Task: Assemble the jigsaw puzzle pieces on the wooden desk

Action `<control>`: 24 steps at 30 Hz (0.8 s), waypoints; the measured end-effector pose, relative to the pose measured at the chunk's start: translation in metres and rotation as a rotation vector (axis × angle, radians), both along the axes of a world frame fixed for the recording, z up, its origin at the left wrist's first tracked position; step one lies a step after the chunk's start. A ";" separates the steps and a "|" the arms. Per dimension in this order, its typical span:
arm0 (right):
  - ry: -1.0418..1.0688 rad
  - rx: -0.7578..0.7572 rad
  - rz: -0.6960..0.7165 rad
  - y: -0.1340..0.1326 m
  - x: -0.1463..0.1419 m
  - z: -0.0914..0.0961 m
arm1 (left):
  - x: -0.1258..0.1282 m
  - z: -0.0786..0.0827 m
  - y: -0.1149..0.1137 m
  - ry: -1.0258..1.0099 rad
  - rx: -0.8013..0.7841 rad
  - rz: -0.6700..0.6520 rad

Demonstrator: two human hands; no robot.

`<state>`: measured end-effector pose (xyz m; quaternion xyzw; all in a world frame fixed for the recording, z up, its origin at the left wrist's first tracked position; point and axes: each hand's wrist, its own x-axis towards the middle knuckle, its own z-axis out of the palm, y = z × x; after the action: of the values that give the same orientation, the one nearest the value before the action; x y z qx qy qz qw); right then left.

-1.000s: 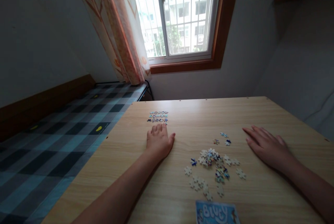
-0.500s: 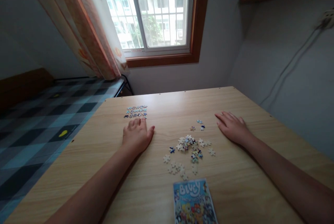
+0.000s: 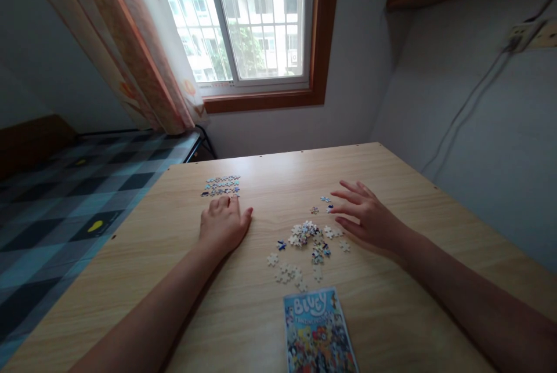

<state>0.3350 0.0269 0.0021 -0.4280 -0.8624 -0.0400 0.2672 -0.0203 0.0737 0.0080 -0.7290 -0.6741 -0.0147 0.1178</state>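
Observation:
My left hand (image 3: 223, 227) lies palm down on the wooden table (image 3: 404, 176), fingers loosely curled, just below a small joined patch of puzzle pieces (image 3: 220, 185). My right hand (image 3: 366, 217) hovers with fingers spread, holding nothing, right beside a heap of loose puzzle pieces (image 3: 310, 238). Its fingertips are close to a few stray pieces (image 3: 324, 203) at the heap's far side. A blue picture card (image 3: 318, 331) reading "Bluey" lies near the front edge.
A bed with a blue and black checked cover (image 3: 65, 205) stands left of the table. Behind are a barred window (image 3: 243, 19), a patterned curtain (image 3: 130, 54) and grey walls. A wall socket (image 3: 520, 36) with a cable hangs at the right.
My right hand has lifted off the table and moved left toward the loose pieces, fingers now spread. The view swung to the right. My left hand has stayed put.

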 end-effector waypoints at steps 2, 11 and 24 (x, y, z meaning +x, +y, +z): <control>-0.017 0.019 0.052 -0.005 -0.004 0.005 | 0.000 -0.001 0.000 -0.009 0.003 -0.004; -0.072 -0.018 0.176 -0.018 -0.014 0.022 | -0.001 -0.005 0.002 -0.052 0.038 -0.008; -0.127 -0.222 0.230 -0.030 -0.029 0.023 | 0.004 0.010 -0.004 -0.077 0.008 -0.220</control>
<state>0.3058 -0.0034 0.0248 -0.3502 -0.9200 0.0594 0.1658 -0.0161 0.0693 0.0183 -0.7970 -0.5940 -0.0582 0.0923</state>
